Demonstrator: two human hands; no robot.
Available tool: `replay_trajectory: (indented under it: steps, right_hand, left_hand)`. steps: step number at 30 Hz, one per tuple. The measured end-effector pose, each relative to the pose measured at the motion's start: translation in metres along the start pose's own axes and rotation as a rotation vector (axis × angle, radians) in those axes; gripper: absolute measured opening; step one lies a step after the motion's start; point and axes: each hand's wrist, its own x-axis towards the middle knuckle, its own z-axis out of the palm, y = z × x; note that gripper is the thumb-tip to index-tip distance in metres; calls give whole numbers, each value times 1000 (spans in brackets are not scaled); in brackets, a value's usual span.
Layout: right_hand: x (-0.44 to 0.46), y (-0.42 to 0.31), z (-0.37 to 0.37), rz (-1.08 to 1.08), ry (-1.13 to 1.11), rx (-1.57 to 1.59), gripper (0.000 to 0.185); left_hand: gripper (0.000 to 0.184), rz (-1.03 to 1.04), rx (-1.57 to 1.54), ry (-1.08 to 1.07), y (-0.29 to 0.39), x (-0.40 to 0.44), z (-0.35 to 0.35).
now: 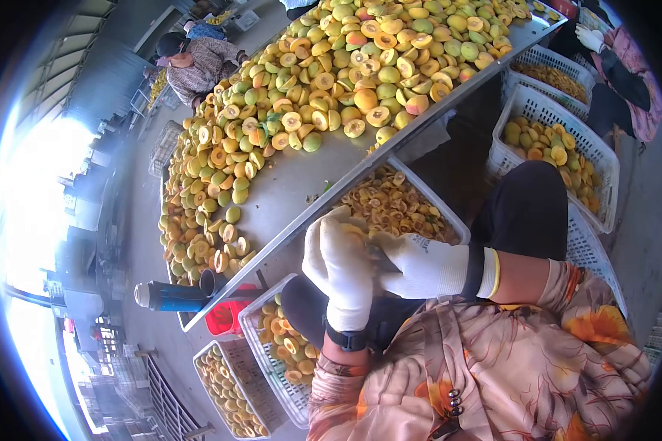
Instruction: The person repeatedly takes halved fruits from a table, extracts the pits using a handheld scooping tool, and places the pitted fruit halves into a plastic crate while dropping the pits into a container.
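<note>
My left hand (340, 264), in a white glove with a dark watch at the wrist, is closed around a piece of yellow-orange fruit (354, 227) that is mostly hidden by the fingers. Against it is my right hand (423, 264), also white-gloved, with its fingers closed on something dark and too hidden to name. Both hands are above my lap, beside the metal table's edge (290, 237). Just beyond them, a crate of brownish fruit scraps (401, 202) sits below the table edge. Halved yellow and green fruits (320, 99) are heaped on the table.
Crates of fruit pieces stand at the right (614, 173) and lower left (254, 323). A red container (224, 317) and a blue bottle (171, 295) are near the table corner. A person (198, 65) is at the far side; another person's gloved hand (590, 38) shows at upper right.
</note>
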Motion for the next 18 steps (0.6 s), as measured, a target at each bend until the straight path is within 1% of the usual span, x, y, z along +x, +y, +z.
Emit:
replay_trajectory:
  steps: [2,4,6,8,13,18]
  right_hand:
    - [10,-3,-11,174,-23,274,15]
    - [25,-16,-44,350,-173,404,15]
    - [45,-31,-84,481,-418,375,20]
    - [40,-25,-73,457,-367,458,20]
    - [35,-20,-66,399,-300,379,23]
    - [31,-16,-62,321,-291,284,26]
  left_hand:
    - [42,-12,-13,10,-2,2,3]
    - [42,-32,-45,26,0,1,7]
    - [42,-79,-91,72,5,2,11]
    - [43,-91,-127,98,3,3,15]
    - [44,-81,-129,104,-5,1,13]
    - [44,-10,-23,21,-4,2,6]
